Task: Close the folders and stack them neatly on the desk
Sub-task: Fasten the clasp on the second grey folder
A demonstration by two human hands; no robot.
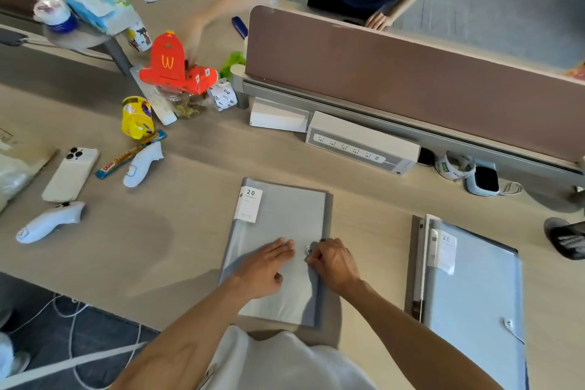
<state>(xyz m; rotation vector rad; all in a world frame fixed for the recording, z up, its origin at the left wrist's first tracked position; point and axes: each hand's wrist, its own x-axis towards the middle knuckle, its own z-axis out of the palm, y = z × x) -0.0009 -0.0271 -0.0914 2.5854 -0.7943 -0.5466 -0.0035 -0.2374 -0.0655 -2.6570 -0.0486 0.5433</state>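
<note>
A grey folder (285, 218) with a white "20" label lies closed on the desk (177, 250) right in front of me. My left hand (264, 266) rests flat on its cover, fingers together. My right hand (332, 263) pinches the string at the round clasp button (307, 250) near the folder's right edge. A second, light blue folder (474, 288) lies to the right, its cover slightly raised at the spine, its clasp string (511, 328) hanging loose.
Two white controllers (50, 222) (142, 165), a phone (71, 172), a candy bar (129, 157) and snack items sit at the left. A power strip box (361, 142) and a brown divider (411, 79) stand behind. Other people work across the desk.
</note>
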